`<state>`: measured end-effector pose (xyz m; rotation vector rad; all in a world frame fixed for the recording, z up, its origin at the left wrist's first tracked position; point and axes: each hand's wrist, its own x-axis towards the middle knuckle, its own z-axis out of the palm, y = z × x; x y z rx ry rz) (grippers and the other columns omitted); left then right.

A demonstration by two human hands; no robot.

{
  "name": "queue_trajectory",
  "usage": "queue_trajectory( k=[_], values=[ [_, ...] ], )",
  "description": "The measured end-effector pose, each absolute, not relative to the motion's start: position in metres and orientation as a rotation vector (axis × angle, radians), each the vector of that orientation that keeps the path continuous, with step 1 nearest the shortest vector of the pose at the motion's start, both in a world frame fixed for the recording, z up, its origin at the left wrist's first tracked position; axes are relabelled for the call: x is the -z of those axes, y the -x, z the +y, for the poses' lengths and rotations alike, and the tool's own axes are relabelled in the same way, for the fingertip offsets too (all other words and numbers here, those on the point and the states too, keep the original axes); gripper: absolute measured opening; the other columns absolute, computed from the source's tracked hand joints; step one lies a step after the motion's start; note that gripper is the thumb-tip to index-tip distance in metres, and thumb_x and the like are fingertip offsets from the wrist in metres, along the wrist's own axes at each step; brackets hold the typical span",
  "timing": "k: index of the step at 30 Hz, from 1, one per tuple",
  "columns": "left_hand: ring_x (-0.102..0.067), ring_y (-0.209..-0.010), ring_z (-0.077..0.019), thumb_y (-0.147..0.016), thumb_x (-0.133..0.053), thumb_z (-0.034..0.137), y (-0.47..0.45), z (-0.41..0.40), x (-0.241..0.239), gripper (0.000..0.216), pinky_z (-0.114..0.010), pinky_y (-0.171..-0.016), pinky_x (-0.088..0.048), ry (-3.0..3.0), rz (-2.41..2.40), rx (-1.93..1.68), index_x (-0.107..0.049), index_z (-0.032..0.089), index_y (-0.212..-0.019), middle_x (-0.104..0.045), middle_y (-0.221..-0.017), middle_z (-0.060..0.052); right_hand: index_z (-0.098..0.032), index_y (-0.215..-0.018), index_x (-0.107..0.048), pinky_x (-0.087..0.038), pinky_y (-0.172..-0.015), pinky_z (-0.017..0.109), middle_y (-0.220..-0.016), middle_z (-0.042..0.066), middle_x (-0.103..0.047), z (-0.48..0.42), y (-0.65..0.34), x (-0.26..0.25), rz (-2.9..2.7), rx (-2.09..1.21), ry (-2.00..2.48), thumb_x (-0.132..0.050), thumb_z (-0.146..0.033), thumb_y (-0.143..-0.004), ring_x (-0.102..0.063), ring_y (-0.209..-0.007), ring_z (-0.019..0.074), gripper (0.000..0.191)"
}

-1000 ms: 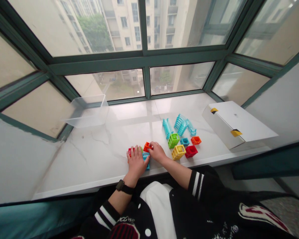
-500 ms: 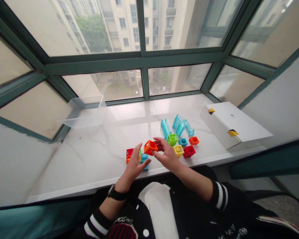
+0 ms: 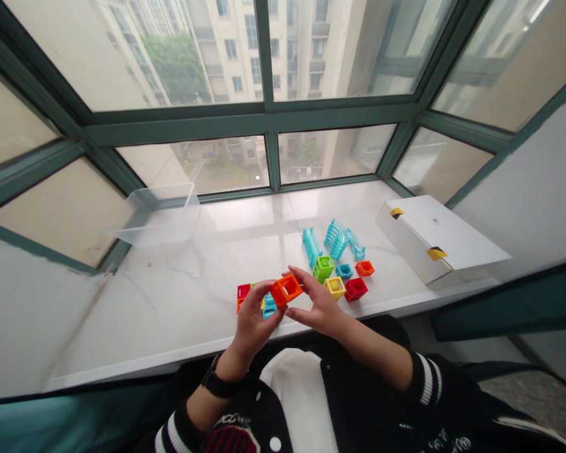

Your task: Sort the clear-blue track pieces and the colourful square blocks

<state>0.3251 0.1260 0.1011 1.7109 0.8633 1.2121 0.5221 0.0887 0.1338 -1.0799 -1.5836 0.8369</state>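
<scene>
An orange toy cube block [image 3: 285, 290] with open, hollow sides is held up above the sill's front part. My left hand [image 3: 255, 322] grips it from the left, thumb under its lower edge. On its right side, my right hand [image 3: 321, 307] has its fingers along the upper edge and its thumb near the bottom. Partly hidden behind my left hand lies a group of blocks, with a red block [image 3: 243, 291] and a blue block [image 3: 269, 309] showing. Near my right hand are a yellow block [image 3: 334, 287], a green block [image 3: 323, 268] and a dark red block [image 3: 356, 289].
Farther back lie translucent blue track pieces [image 3: 336, 239], with a small blue block [image 3: 344, 271] and another orange block [image 3: 365, 268] in front. A clear plastic bin [image 3: 163, 233] stands at left, a white box [image 3: 453, 233] at right. Window frames border the white sill [image 3: 179, 308].
My left hand has closed on the orange block, which was in my right hand alone. The block has turned and sits slightly lower. My right thumb has moved down.
</scene>
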Motion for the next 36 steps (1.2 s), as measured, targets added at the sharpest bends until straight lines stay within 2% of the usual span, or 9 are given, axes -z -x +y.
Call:
queue_trajectory(
  k=[4, 7, 10, 12, 14, 16, 26, 32, 36],
  values=[
    [-0.066, -0.128, -0.0294, -0.093, -0.074, 0.044, -0.327, 0.127, -0.108, 0.044, -0.051, -0.108, -0.057, -1.971, 0.851, -1.285, -0.057, 0.028, -0.131, -0.068, -0.133, -0.012, -0.031, -0.152, -0.052, -0.050, -0.116, 0.049, -0.143, 0.010, -0.066, 0.085, -0.522, -0.145, -1.593, -0.760, 1.119, -0.085, -0.035, -0.084, -0.064, -0.132, 0.0299, 0.075],
    [-0.061, -0.135, -0.0296, -0.096, -0.072, 0.042, -0.325, 0.140, -0.101, 0.051, -0.052, -0.113, -0.053, -2.163, 0.865, -1.229, -0.054, 0.029, -0.141, -0.065, -0.142, -0.012, -0.031, -0.153, -0.051, -0.049, -0.117, 0.050, -0.144, 0.010, -0.065, 0.081, -0.534, -0.157, -1.580, -0.653, 1.161, -0.083, -0.032, -0.086, -0.063, -0.133, 0.0303, 0.074],
    [-0.056, -0.140, -0.0300, -0.100, -0.064, 0.041, -0.321, 0.161, -0.075, 0.051, -0.054, -0.119, -0.046, -2.294, 1.094, -1.078, -0.052, 0.026, -0.147, -0.061, -0.148, -0.014, -0.031, -0.157, -0.045, -0.050, -0.117, 0.051, -0.147, 0.011, -0.064, 0.078, -0.563, -0.166, -1.481, -0.600, 1.208, -0.082, -0.035, -0.088, -0.064, -0.131, 0.0306, 0.079],
    [-0.052, -0.143, -0.0342, -0.100, -0.060, 0.040, -0.317, 0.172, -0.050, 0.047, -0.062, -0.124, -0.035, -2.366, 1.359, -0.878, -0.057, 0.022, -0.144, -0.061, -0.149, -0.015, -0.030, -0.158, -0.041, -0.052, -0.114, 0.051, -0.147, 0.012, -0.063, 0.076, -0.589, -0.170, -1.378, -0.573, 1.209, -0.083, -0.040, -0.088, -0.066, -0.128, 0.0305, 0.082],
    [-0.045, -0.147, -0.0413, -0.098, -0.062, 0.043, -0.315, 0.180, -0.027, 0.051, -0.071, -0.124, -0.025, -2.419, 1.585, -0.659, -0.059, 0.019, -0.142, -0.059, -0.151, -0.018, -0.029, -0.153, -0.047, -0.050, -0.117, 0.051, -0.147, 0.011, -0.063, 0.074, -0.617, -0.171, -1.303, -0.489, 1.227, -0.084, -0.043, -0.087, -0.064, -0.131, 0.0307, 0.077],
    [-0.044, -0.148, -0.0422, -0.099, -0.059, 0.045, -0.315, 0.182, -0.012, 0.051, -0.072, -0.124, -0.022, -2.478, 1.663, -0.546, -0.060, 0.016, -0.142, -0.059, -0.151, -0.019, -0.028, -0.151, -0.050, -0.049, -0.118, 0.051, -0.147, 0.012, -0.063, 0.071, -0.646, -0.169, -1.255, -0.422, 1.266, -0.085, -0.045, -0.086, -0.063, -0.133, 0.0310, 0.076],
    [-0.047, -0.143, -0.0396, -0.103, -0.051, 0.048, -0.323, 0.183, -0.001, 0.053, -0.070, -0.125, -0.018, -2.581, 1.679, -0.554, -0.060, 0.015, -0.143, -0.064, -0.144, -0.019, -0.026, -0.154, -0.051, -0.053, -0.114, 0.051, -0.151, 0.012, -0.061, 0.054, -0.741, -0.121, -1.181, -0.144, 1.580, -0.082, -0.055, -0.083, -0.065, -0.131, 0.0306, 0.082],
    [-0.047, -0.143, -0.0399, -0.102, -0.051, 0.048, -0.323, 0.183, 0.001, 0.055, -0.070, -0.125, -0.018, -2.581, 1.687, -0.560, -0.059, 0.015, -0.145, -0.064, -0.144, -0.019, -0.023, -0.151, -0.057, -0.058, -0.105, 0.050, -0.142, 0.013, -0.068, 0.061, -0.756, -0.082, -1.094, -0.168, 1.788, -0.082, -0.053, -0.081, -0.072, -0.112, 0.0298, 0.080],
    [-0.048, -0.142, -0.0395, -0.102, -0.050, 0.049, -0.323, 0.182, 0.001, 0.057, -0.070, -0.125, -0.018, -2.583, 1.694, -0.549, -0.058, 0.014, -0.146, -0.064, -0.144, -0.019, -0.024, -0.148, -0.059, -0.058, -0.105, 0.050, -0.141, 0.012, -0.069, 0.073, -0.761, -0.057, -1.158, -0.204, 1.826, -0.080, -0.053, -0.082, -0.071, -0.115, 0.0302, 0.075]
  ],
)
